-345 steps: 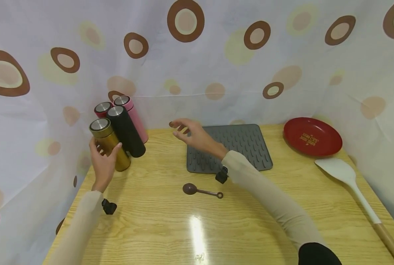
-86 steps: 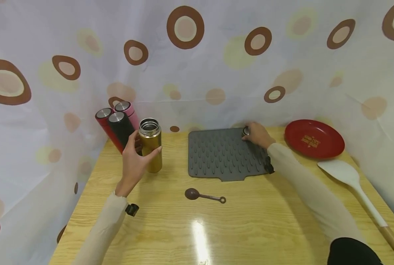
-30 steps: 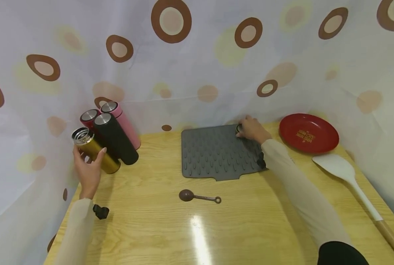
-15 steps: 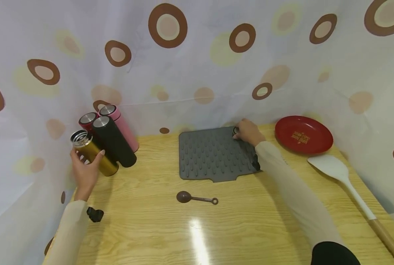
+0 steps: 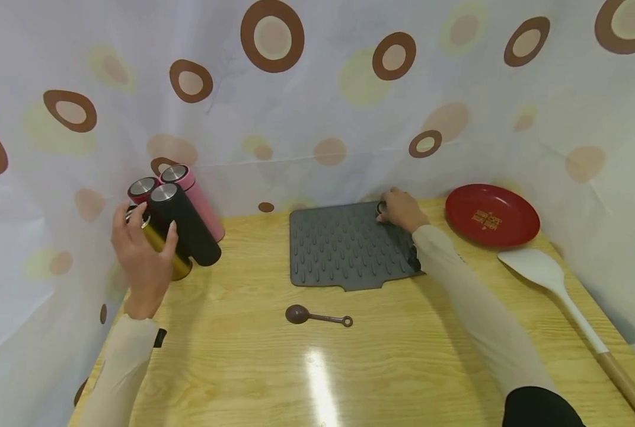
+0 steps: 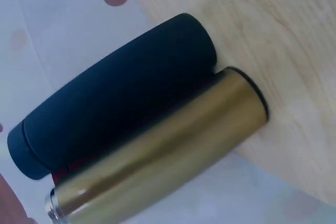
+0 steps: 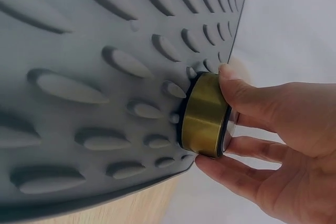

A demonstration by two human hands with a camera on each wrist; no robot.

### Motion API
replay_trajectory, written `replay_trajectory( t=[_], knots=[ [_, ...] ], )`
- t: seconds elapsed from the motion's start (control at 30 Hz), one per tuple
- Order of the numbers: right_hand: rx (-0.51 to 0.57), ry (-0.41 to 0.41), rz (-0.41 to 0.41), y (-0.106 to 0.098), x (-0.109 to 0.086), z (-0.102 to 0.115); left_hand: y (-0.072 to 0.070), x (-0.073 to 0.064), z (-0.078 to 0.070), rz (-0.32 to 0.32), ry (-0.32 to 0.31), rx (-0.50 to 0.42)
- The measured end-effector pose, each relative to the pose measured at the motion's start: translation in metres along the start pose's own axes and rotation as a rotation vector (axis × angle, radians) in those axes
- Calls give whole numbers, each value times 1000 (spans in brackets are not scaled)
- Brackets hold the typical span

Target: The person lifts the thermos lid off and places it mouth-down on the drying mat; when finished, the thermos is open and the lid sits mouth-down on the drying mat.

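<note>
Left of the mat (image 5: 328, 249), the gold bottle (image 6: 163, 153), presumably slick, is best gripped mid-body; the left hand (image 5: 145, 261) is loosely spread by its top, the on-mat lid (image 7: 203, 116) pinched by the right hand (image 5: 401, 209).

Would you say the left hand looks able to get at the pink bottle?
Probably not directly: the black bottle is between the left hand and the pink bottle, whose right side, though, looks free.
</note>
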State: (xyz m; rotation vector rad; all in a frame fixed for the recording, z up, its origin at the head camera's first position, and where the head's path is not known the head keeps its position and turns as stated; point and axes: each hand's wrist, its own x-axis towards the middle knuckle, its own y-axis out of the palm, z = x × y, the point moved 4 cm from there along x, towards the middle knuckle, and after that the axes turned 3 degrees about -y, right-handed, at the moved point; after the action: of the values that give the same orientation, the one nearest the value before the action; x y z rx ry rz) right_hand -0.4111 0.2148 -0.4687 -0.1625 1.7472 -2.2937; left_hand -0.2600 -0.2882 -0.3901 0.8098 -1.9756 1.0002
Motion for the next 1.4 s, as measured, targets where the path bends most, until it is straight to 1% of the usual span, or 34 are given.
replay_trajectory(
  t=[0.03, 0.07, 0.2, 0.3, 0.43, 0.5, 0.6, 0.7, 0.77, 0.87, 0.93, 1.0, 1.13, 1.27, 1.4],
  knots=[
    [-3, 4, -2, -1, -1, 0, 4, 2, -2, 23, 18, 3],
    [-13, 0, -16, -3, -2, 1, 8, 4, -3, 43, 22, 10],
    [-50, 3, -10, -4, -3, 2, 24, 12, -4, 112, -9, 39],
    [-69, 10, 13, -2, -3, 2, 32, 16, -6, 142, -17, 79],
    [-91, -5, 5, -2, -2, 5, 40, 23, -14, 170, -1, 131],
    [-99, -7, -4, -2, -1, 5, 44, 26, -16, 190, -20, 138],
    [-95, 4, -7, -3, -1, 4, 51, 26, -14, 225, -90, 130],
    [-73, 19, 8, -2, -1, 2, 55, 22, -10, 224, -166, 108],
    [-59, 18, 11, 0, -1, 2, 55, 19, -10, 200, -190, 90],
    [-58, 5, 6, 0, -1, 2, 54, 14, -12, 173, -202, 71],
    [-60, 0, 1, 0, -1, 2, 55, 11, -14, 170, -220, 41],
    [-52, 3, 2, -1, -1, 2, 55, 8, -14, 175, -255, 6],
    [-26, 7, 12, -1, -1, 3, 57, 3, -11, 176, -319, -53],
    [-26, -1, 10, 0, -2, 3, 62, -2, -7, 205, -336, -138],
    [-23, -4, 9, 0, -2, 1, 66, -8, -6, 226, -321, -220]
  ],
)
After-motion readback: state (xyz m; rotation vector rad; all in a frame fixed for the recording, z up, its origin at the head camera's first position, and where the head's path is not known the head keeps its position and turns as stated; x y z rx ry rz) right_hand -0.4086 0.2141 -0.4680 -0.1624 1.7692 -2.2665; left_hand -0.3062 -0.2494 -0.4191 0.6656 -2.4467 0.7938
